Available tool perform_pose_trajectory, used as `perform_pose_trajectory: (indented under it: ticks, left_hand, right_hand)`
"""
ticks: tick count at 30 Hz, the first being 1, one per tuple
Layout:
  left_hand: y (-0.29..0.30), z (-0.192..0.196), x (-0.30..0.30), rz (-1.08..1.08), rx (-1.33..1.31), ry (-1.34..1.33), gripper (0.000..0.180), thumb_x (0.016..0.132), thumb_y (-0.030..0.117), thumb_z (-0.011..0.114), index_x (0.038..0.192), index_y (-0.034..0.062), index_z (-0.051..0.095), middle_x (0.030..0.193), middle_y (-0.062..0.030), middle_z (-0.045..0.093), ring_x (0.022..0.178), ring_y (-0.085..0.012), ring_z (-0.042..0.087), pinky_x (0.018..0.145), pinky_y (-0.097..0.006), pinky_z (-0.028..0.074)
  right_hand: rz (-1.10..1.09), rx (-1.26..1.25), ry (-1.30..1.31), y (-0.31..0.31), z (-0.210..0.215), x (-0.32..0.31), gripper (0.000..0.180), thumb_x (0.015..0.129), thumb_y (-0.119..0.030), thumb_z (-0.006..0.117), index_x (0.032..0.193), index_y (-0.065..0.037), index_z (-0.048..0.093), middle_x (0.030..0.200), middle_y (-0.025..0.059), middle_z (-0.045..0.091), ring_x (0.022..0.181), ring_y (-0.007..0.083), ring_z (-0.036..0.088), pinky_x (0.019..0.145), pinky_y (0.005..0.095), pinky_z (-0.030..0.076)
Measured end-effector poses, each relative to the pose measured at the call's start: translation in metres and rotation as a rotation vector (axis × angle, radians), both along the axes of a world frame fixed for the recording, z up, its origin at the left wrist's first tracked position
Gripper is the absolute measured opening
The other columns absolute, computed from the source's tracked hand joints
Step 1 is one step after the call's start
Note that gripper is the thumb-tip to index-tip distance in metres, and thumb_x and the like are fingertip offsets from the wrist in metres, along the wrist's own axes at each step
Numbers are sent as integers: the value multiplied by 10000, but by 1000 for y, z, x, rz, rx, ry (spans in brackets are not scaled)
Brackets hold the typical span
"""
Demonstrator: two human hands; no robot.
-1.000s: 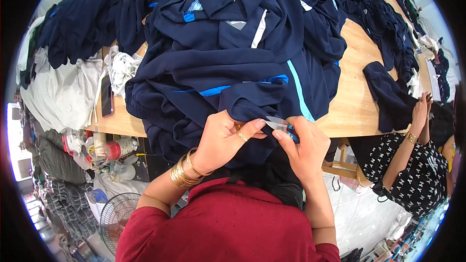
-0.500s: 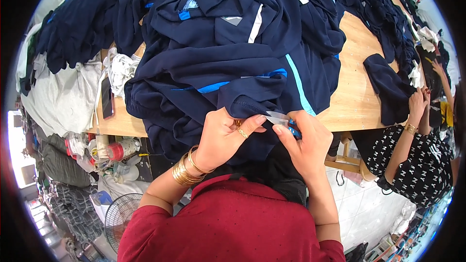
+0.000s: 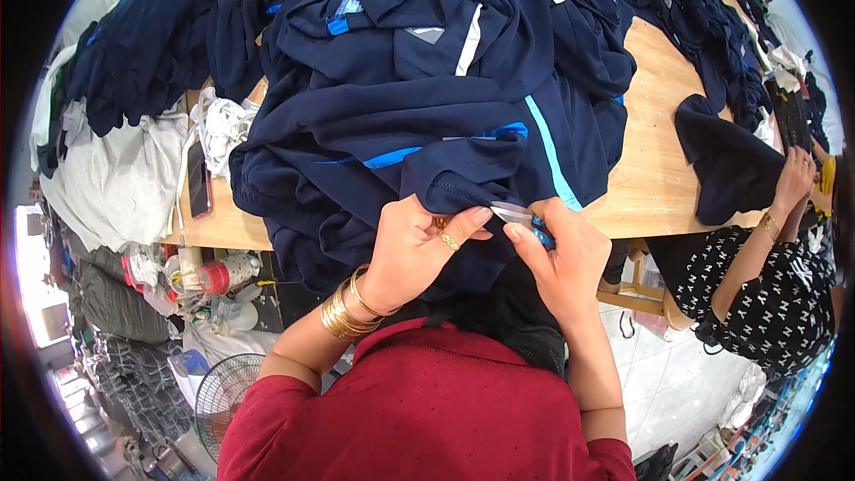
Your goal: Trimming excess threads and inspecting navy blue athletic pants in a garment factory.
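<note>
The garments heaped on the counter are navy blue, crossed by bright blue stripes and a few white bands; the counter itself is pale wood. At nine o'clock lies a light grey cloth. Gold bangles ring the left wrist, and a gold ring sits on one finger. The snips are silver with a blue handle. The person's shirt is dark red. At three o'clock a co-worker's top is black with a small white repeating pattern.
</note>
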State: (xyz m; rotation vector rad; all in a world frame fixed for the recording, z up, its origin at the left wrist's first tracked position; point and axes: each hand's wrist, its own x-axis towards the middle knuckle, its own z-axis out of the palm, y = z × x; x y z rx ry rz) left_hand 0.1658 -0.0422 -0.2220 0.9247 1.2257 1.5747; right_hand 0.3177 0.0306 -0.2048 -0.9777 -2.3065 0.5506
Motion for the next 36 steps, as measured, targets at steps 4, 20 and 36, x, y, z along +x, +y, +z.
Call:
perform_pose_trajectory:
  ticks: [4,20,36]
  left_hand:
    - [1,2,1,9,-4,-21,133,855,53,591,929,-55,617,814,-80,649,727,-93,600,650,-250,526]
    - [2,-6,2,36,26,56,161,843,79,614,934,-53,626,800,-99,673,723,-128,652,628,-239,526]
    - [-1,-13,0,61,50,276,146,831,89,627,937,-11,634,758,-104,676,695,-157,668,612,-229,497]
  right_hand:
    - [-2,6,7,1,0,-1,293,742,-325,698,750,-68,558,607,34,527,508,172,504,456,285,367]
    - [-3,4,11,1,0,-2,291,759,-332,677,734,-75,545,601,29,521,507,173,496,459,293,367]
    - [0,21,6,0,3,-3,295,750,-337,681,746,-75,547,617,29,516,516,176,491,464,292,369]
